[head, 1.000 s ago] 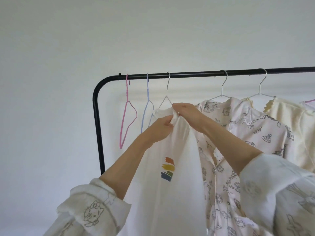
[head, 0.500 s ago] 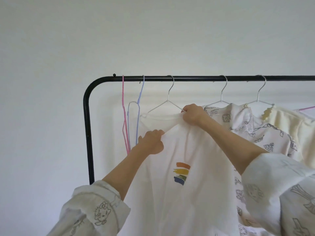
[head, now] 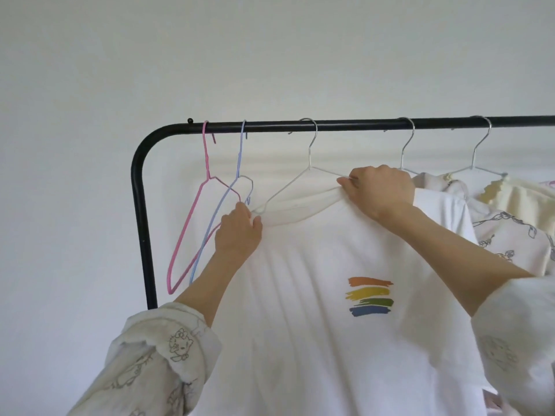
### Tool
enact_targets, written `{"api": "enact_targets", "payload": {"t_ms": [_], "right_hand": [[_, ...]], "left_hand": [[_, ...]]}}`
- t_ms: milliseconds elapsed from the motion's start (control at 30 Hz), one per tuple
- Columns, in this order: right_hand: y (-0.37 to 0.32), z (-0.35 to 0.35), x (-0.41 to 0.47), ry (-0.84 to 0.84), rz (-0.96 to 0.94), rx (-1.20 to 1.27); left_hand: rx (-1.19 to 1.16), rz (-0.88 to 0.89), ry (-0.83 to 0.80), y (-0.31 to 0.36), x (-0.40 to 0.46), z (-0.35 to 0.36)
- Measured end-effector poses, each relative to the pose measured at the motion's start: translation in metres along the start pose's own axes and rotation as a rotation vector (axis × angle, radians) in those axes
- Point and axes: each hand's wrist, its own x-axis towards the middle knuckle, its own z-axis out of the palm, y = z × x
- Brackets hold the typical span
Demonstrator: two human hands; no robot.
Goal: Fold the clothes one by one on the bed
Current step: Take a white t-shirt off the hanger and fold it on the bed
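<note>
Both hands pinch the white T-shirt (head: pixel 315 340) collar — left hand (head: pixel 238 232), right hand (head: pixel 380 190) — on its wire hanger (head: pixel 288 184); soft, light, likely stretchy — hold the shoulders.

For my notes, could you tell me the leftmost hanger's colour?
Pink; the hanger shows best in the head view.

A home, likely a bedroom. A black rail (head: pixel 330 126) by a plain wall (head: pixel 270 55) carries hangers (head: pixel 192 223) and clothes (head: pixel 510 223).

The white T-shirt (head: pixel 345 265) was soft matt cloth, creased at its collar. Its silver hanger (head: pixel 309 163) was thin bare wire, the rack rail (head: pixel 330 125) smooth black metal with a dull sheen. At nine o'clock, the pink hanger (head: pixel 192 223) looked plastic-coated.
</note>
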Motion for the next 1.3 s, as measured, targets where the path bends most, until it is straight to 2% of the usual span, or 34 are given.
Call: {"api": "enact_targets", "payload": {"t_ms": [67, 167, 267, 400, 533, 667, 733, 833, 900, 1067, 1300], "right_hand": [[-0.002, 0.000, -0.002, -0.002, 0.024, 0.021], [-0.003, 0.002, -0.003, -0.006, 0.064, 0.046], [-0.001, 0.005, -0.004, -0.005, 0.085, 0.065], [-0.005, 0.007, -0.003, 0.000, 0.102, 0.110], [-0.007, 0.009, -0.007, 0.056, 0.101, 0.070], [-0.017, 0.027, -0.010, 0.389, -0.097, 0.098], [-0.034, 0.036, -0.008, 0.452, -0.226, 0.058], [-0.071, 0.052, -0.004, 0.459, -0.496, -0.074], [-0.096, 0.067, -0.001, 0.393, -0.618, -0.160], [-0.121, 0.080, 0.012, 0.208, -0.604, -0.230], [-0.108, 0.079, 0.015, 0.254, -0.645, -0.199]], "left_hand": [[0.050, -0.009, 0.046, 0.000, 0.003, 0.004], [0.244, -0.035, 0.101, -0.002, 0.011, 0.011], [0.089, -0.175, 0.002, -0.010, 0.019, 0.011], [0.038, -0.239, -0.139, -0.016, 0.033, 0.012], [-0.132, -0.284, -0.155, -0.020, 0.045, 0.006], [-0.073, -0.174, -0.113, -0.026, 0.041, 0.009], [-0.062, -0.135, -0.125, -0.028, 0.039, 0.012], [-0.047, -0.098, -0.126, -0.032, 0.037, 0.013], [-0.037, -0.081, -0.111, -0.037, 0.038, 0.013], [-0.163, -0.098, -0.130, -0.051, 0.039, -0.002], [-0.609, -0.441, -0.217, -0.059, 0.040, -0.011]]}}
